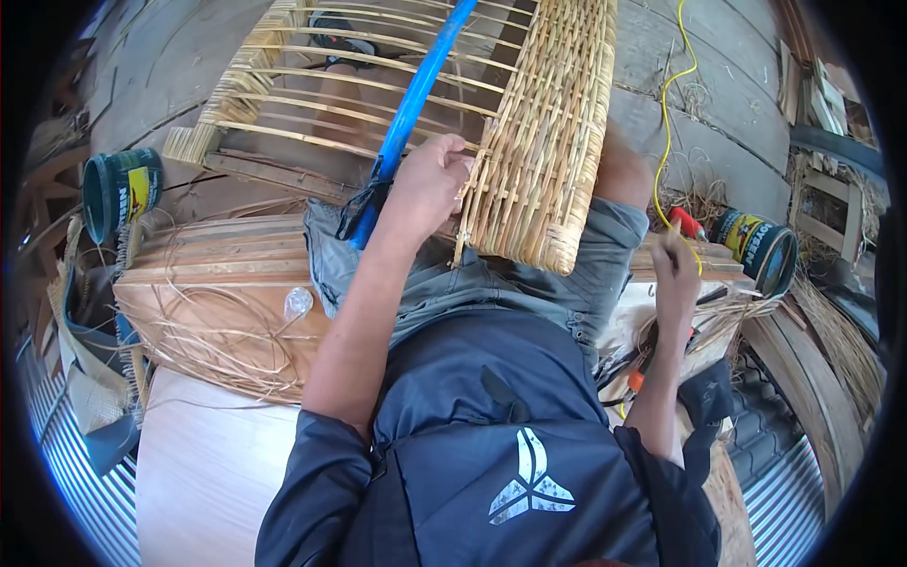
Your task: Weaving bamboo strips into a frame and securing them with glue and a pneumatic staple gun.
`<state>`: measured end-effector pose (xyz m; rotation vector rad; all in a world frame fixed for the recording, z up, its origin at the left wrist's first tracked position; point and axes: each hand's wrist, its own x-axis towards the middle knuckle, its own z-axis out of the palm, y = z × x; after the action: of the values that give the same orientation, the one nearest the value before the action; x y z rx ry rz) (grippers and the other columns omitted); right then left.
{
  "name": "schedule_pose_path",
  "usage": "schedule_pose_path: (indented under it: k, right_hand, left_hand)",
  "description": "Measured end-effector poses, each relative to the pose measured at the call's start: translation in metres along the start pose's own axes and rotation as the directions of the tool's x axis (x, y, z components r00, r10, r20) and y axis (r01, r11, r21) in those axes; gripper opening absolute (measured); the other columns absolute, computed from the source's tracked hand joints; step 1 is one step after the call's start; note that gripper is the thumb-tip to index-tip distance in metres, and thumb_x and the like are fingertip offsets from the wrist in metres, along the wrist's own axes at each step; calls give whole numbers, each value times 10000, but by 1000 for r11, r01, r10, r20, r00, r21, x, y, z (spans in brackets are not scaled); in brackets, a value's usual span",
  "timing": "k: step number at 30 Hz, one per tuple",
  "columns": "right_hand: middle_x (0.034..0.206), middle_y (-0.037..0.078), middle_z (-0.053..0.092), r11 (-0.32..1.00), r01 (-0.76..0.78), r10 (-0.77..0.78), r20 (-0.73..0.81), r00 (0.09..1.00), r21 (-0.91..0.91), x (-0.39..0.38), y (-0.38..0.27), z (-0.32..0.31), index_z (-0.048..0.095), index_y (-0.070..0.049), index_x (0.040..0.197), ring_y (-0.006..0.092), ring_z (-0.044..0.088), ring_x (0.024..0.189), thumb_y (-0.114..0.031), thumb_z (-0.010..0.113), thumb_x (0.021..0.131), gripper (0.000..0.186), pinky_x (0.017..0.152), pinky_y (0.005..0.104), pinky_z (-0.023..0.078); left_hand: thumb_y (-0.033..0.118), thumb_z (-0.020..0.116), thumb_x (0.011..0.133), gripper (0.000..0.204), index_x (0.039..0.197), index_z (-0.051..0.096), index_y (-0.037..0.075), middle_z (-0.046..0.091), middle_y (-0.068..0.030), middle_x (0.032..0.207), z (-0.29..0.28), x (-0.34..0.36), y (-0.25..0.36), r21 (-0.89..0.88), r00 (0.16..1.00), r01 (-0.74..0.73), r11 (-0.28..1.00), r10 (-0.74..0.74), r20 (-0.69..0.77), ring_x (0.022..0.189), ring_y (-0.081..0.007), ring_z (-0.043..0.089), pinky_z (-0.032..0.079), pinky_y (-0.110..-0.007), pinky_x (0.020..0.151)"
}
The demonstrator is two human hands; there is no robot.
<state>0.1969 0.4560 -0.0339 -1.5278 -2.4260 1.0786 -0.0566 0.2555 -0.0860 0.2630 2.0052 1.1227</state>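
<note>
A woven cane panel (543,142) slants toward me over my lap, part of a frame with thin cane rods (368,83) reaching to a wrapped side (241,90) at the left. My left hand (436,184) is closed at the panel's left edge, its fingers curled against the weave; their tips are partly hidden. Beside that hand a blue pipe (416,99) crosses the rods, its lower end wrapped in something black. Out to the right, my right hand (676,269) is raised above the wooden bench, fingers pressed together near a red object (688,223). Whatever it holds is too small to make out.
A yellow cord (666,104) runs down the right side. Green buckets stand at left (123,194) and right (756,250). Loose cane strips (217,345) lie along the wooden bench (198,255), near a clear round object (299,302). An orange-handled tool (635,381) lies by my right forearm.
</note>
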Motion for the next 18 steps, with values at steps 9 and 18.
schedule_pose_path:
  k: [9, 18]
  right_hand:
    - [1013, 132, 603, 486, 772, -841, 458, 287, 409, 108, -118, 121, 580, -35, 1061, 317, 576, 940, -96, 628, 805, 268, 811, 364, 468]
    - [849, 86, 571, 550, 657, -819, 486, 304, 515, 118, -115, 136, 576, -31, 973, 215, 574, 826, -98, 617, 828, 165, 735, 321, 465]
  left_hand:
    - [118, 576, 883, 123, 943, 583, 11, 512, 12, 642, 5, -8, 15, -309, 986, 139, 941, -104, 127, 450, -39, 414, 309, -197, 370]
    - [83, 593, 868, 111, 937, 616, -1, 555, 5, 709, 26, -36, -1, -361, 963, -41, 931, -59, -262, 500, -28, 442, 372, -201, 457]
